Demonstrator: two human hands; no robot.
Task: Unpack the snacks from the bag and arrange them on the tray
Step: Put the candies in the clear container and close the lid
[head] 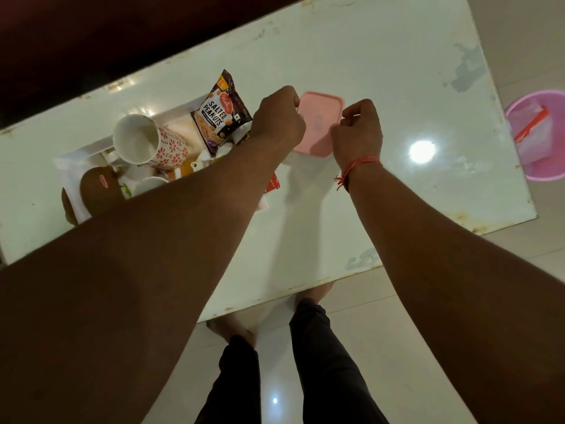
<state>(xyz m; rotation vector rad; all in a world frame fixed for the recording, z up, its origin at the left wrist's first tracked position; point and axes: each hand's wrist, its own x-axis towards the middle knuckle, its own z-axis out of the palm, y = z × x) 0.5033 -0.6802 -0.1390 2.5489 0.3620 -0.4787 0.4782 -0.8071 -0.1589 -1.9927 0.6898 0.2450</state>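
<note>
A pink lidded box (pixel 318 122) stands on the white table (pixel 382 71), just right of the tray. My left hand (pixel 276 117) grips its left edge and my right hand (pixel 359 133) pinches its right edge. The white tray (pixel 91 146) lies at the left and holds a salted peanuts packet (pixel 218 113), a white mug with red flowers (pixel 149 143) on its side, a brown round packet (pixel 97 186) and smaller white pieces. My left forearm hides the tray's near part. A red packet corner (pixel 273 182) shows under that arm.
A pink bucket (pixel 538 137) with a clear and red plastic bag inside stands on the floor at the right. The table's near edge runs above my feet (pixel 232 330). A dark surface fills the upper left beyond the table.
</note>
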